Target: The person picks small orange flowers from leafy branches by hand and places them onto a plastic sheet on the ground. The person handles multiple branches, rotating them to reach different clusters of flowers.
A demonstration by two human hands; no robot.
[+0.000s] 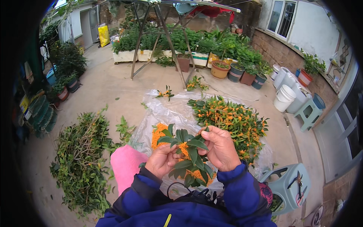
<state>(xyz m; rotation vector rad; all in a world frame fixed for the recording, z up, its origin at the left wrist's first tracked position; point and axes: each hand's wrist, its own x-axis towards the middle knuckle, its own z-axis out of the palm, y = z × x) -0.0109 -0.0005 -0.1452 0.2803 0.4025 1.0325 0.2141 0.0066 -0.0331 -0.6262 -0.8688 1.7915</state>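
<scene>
A leafy branch with small orange flowers (193, 150) is between my two hands, above a clear plastic sheet (175, 105) on the ground. My left hand (162, 159) pinches at the orange flower cluster on the branch's left side. My right hand (219, 147) grips leaves or a stem at the upper right of the branch. Loose orange blossoms (159, 135) lie heaped on the sheet beneath and behind the branch. To the right, a pile of flowering branches (232, 122) rests on the same sheet. A pile of green cut branches (82, 164) lies on the concrete at the left.
A pale green plastic stool (283, 190) at the lower right holds pruning shears (299, 181). A metal drying rack (167, 37) stands ahead, before planters (124, 56). White buckets (284, 98) and a smaller stool (309, 115) are at the right. My pink-covered knee (126, 164) is left of the sheet.
</scene>
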